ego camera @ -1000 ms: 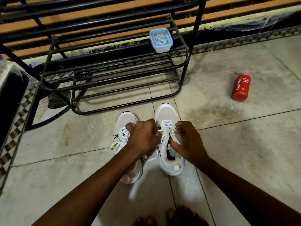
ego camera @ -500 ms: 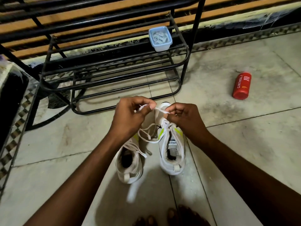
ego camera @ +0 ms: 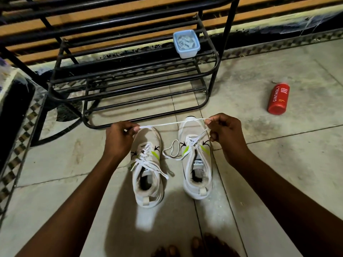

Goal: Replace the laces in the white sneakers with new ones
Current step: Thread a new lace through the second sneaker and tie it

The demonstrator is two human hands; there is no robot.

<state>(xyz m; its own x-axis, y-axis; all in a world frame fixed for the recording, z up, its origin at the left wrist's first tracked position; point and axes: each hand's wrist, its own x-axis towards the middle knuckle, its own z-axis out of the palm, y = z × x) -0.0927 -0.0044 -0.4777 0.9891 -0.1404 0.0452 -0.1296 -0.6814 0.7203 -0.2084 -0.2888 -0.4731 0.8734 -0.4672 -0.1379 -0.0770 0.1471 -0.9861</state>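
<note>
Two white sneakers sit side by side on the tiled floor (ego camera: 278,164), low in the centre of the frame, toes pointing up toward the black metal shoe rack (ego camera: 130,75). The left sneaker (ego camera: 147,169) is fully laced, its bow undone and ends trailing loose. The right sneaker (ego camera: 196,160) is the one being worked on. Its lace (ego camera: 172,123) is pulled out in a taut line between the two hands, above the toes. The left hand (ego camera: 118,140) pinches one end between thumb and curled fingers (ego camera: 136,129). The right hand (ego camera: 225,134) grips the lace where it rises from the upper eyelets. A slack loop of the same lace lies on the floor between the shoes.

The lace looks flat, thin, light and limp, so it will not push through an eyelet; it probably has to be drawn out by pulling. The best grip is likely close to the eyelet or at the stiff tip. The sneaker is light and may lift or slide under a hard tug.

A small blue tub (ego camera: 186,43) on the rack, upper centre, holds what look like white laces, perhaps the new ones. A red bottle (ego camera: 277,98) lies at the right.
</note>
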